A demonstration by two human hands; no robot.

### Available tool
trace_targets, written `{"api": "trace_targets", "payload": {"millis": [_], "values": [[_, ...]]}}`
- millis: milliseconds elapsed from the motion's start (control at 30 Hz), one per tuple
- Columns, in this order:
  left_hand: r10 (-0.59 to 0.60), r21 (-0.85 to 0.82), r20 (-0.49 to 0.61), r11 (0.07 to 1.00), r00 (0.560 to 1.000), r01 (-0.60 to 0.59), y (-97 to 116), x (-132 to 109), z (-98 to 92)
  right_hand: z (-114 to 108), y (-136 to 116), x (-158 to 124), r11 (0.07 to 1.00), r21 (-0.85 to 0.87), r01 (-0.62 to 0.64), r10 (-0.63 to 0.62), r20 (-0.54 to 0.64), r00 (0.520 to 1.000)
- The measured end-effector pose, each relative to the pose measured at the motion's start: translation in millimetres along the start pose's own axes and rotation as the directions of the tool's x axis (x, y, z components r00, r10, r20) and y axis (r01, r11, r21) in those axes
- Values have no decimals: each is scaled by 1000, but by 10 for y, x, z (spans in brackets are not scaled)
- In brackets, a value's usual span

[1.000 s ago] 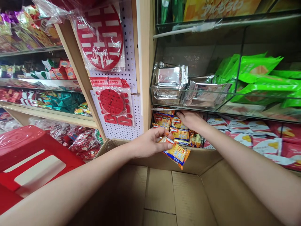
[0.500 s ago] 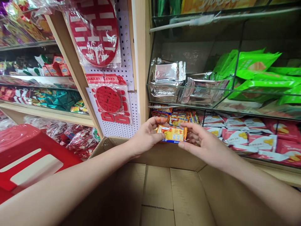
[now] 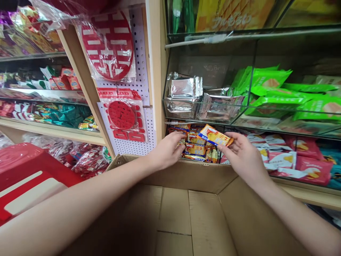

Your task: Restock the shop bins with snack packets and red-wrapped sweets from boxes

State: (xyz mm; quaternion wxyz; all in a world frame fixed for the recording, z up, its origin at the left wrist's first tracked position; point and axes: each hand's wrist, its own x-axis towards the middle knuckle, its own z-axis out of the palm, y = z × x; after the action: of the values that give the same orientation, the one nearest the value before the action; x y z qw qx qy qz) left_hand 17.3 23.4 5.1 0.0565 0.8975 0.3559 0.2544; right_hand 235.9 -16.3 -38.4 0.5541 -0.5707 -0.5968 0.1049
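Near cardboard box (image 3: 186, 174), my right grip (image 3: 245, 156) pinches snack packet (image 3: 215, 135) by end; likely light, crumbly: hold ends softly. Left grip (image 3: 167, 151) half-curled, can't tell if holding.

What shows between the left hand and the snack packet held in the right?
In the head view, matching wrapped snack packets show behind the gap between the left hand and the held packet.

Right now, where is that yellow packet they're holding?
In the head view, the yellow packet is right of centre, in the right hand, below the silver packets and in front of the matching packets.
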Motion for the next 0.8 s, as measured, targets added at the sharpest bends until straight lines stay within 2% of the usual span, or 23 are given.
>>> {"api": "trace_targets", "payload": {"millis": [67, 133, 267, 333, 467, 600, 733, 800], "values": [[7, 182, 120, 983, 993, -29, -47, 74, -11, 6, 3, 91, 982, -181, 48, -51, -14, 999], [-27, 304, 190, 952, 981, -33, -79, 144, 8, 47, -20, 183, 947, -293, 129, -130, 15, 991], [-71, 407, 214, 913, 974, -23, -108, 272, 81, 197, -62, 324, 857, -413, 308, -303, 79, 950], [-96, 423, 213, 906, 972, -4, -125, 336, 121, 281, -58, 361, 820, -455, 346, -340, 99, 935], [-154, 435, 166, 898, 974, 68, -177, 413, 226, 419, -35, 375, 769, -573, 282, -266, 115, 957], [-156, 450, 90, 887, 984, 99, -218, 401, 328, 500, -72, 381, 636, -732, 245, -183, 165, 969], [-141, 455, 76, 886, 987, 91, -237, 380, 367, 538, -152, 470, 492, -819, 295, -184, 233, 955], [-145, 455, 73, 885, 987, 96, -239, 378, 368, 549, -160, 523, 466, -824, 323, -194, 262, 945]]}}
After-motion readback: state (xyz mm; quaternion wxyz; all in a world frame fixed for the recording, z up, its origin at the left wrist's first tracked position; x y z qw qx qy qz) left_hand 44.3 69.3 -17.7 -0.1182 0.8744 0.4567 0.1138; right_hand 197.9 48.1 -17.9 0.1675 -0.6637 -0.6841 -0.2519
